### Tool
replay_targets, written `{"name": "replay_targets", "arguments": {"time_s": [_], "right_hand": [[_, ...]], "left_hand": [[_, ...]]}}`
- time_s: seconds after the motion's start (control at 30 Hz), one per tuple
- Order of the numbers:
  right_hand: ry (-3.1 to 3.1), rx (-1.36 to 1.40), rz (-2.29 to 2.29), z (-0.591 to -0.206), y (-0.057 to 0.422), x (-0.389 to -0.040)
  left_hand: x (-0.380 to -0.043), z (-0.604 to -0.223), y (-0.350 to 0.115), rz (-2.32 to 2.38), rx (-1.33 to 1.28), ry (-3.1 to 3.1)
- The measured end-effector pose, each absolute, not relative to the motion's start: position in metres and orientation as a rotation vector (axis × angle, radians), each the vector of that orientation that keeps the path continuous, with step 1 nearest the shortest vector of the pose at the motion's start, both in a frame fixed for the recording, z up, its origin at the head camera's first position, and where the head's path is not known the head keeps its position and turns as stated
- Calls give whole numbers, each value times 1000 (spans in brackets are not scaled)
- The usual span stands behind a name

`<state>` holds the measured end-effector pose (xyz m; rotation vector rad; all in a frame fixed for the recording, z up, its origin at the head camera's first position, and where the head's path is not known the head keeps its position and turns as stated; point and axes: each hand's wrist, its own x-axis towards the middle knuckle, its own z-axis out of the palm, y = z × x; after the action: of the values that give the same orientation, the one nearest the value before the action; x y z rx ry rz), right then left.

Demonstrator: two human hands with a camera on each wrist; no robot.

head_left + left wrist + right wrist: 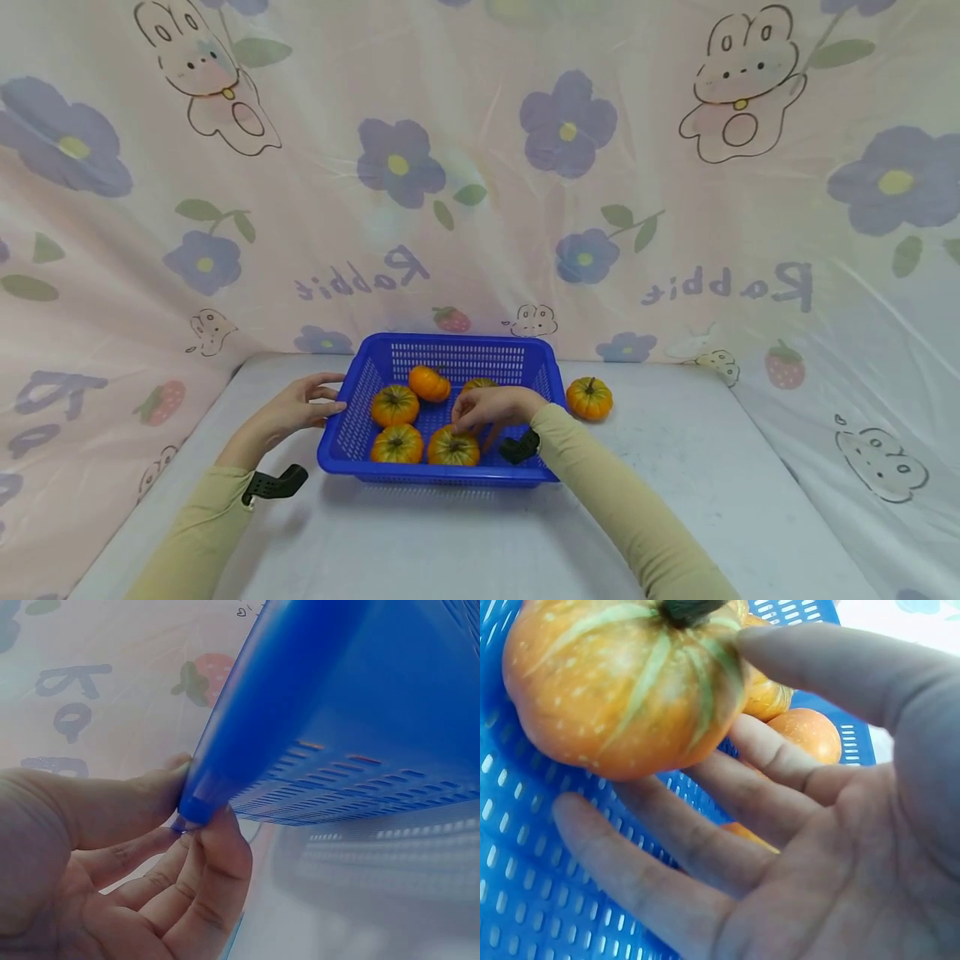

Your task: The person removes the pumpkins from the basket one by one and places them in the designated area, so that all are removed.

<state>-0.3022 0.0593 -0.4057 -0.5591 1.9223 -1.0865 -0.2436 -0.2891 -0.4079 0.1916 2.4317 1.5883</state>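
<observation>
A blue plastic basket [442,472] with slotted walls stands on the table, several small orange pumpkins inside it. My left hand [288,406] pinches its left rim [225,757] between thumb and fingers. Over the basket's front right part reaches my right hand [498,405], beside a green-streaked pumpkin [453,450]. In the right wrist view, the thumb meets that pumpkin [630,690] near its dark stem, while the other fingers stretch along its side, fairly straight. Behind the right hand, another pumpkin [478,384] is partly hidden.
Outside the basket, one pumpkin [589,398] rests on the white table [675,467] near the right wall. Inside, pumpkins sit at the front left [397,445], left [395,406] and back [430,384]. A printed curtain [480,208] hangs behind and along both sides.
</observation>
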Motion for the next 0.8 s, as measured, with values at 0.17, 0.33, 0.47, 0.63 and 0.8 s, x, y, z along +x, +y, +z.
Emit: {"name": "replay_targets", "arguments": {"time_s": [0.17,0.33,0.47,0.63,0.8], "right_hand": [[1927,-557,-1096,-406,62,-303],[1935,-566,-1089,-405,64,-304],[1939,-594,-1066,-404,65,-304],[1910,-648,-1045,-403,65,-304],[1882,-680,-1028,-402,66,-303]], "left_hand": [[-244,-407,-287,1585,197,2441],[-244,-407,-288,1583,199,2447],[-243,-407,-289,1580,189,2451],[-242,-406,-288,1582,193,2454],[-241,-406,-288,1593,202,2442]]}}
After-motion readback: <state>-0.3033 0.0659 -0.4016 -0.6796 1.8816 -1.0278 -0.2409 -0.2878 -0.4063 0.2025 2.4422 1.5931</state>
